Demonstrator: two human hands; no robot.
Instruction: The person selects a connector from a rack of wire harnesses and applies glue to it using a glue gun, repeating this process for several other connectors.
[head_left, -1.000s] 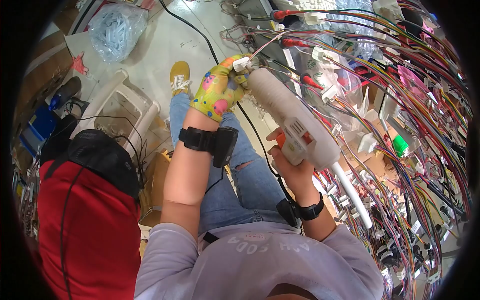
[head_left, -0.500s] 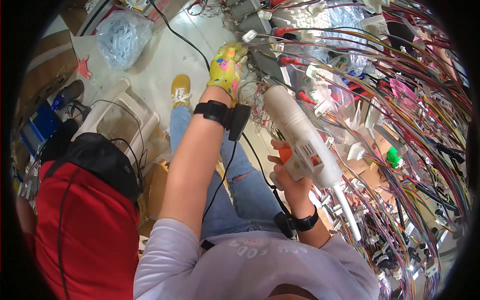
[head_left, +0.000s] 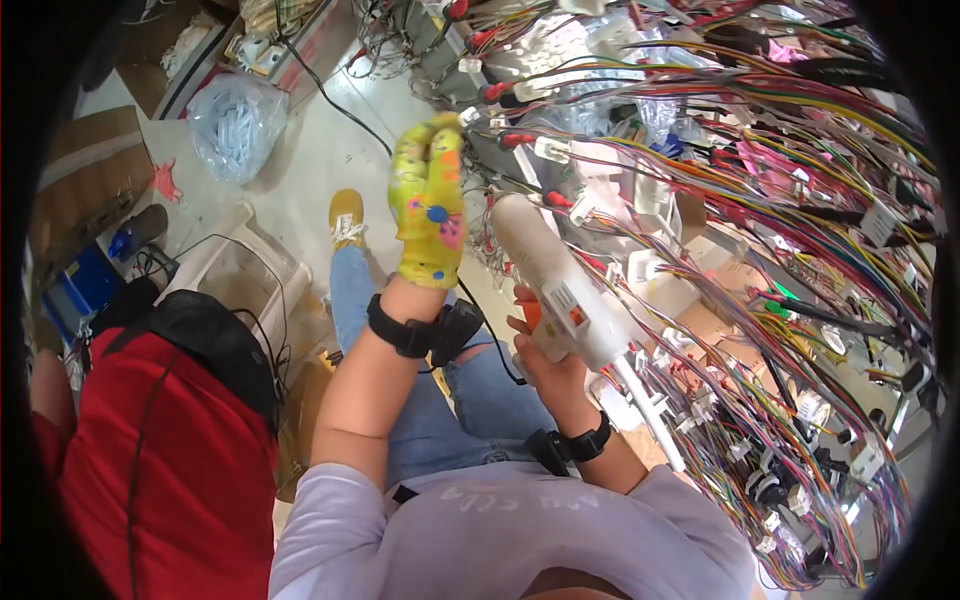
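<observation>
My left hand (head_left: 430,205), in a yellow patterned glove, is raised at the upper middle with its fingers curled together. At its fingertips is a small white connector (head_left: 467,118) on thin wires, which the fingers seem to pinch; the exact grip is hidden. My right hand (head_left: 552,368) is bare and wraps the handle of a white hot glue gun (head_left: 560,285) with an orange trigger. The gun tilts, its blunt front end up and left toward the gloved hand. From its rear a white glue stick (head_left: 650,415) sticks out down and right.
Dense bundles of coloured wires (head_left: 800,200) with connectors and red boots (head_left: 515,140) fill the right side. On the left are a white plastic stool (head_left: 245,270), a person in red (head_left: 180,460), a clear bag (head_left: 238,125) and a cardboard box (head_left: 90,170). A black cable (head_left: 340,105) crosses the floor.
The view has shifted. My left hand has drawn nearer to me and its elbow bends more; the white connector has come along at its fingertips. My right hand still holds the glue gun.
</observation>
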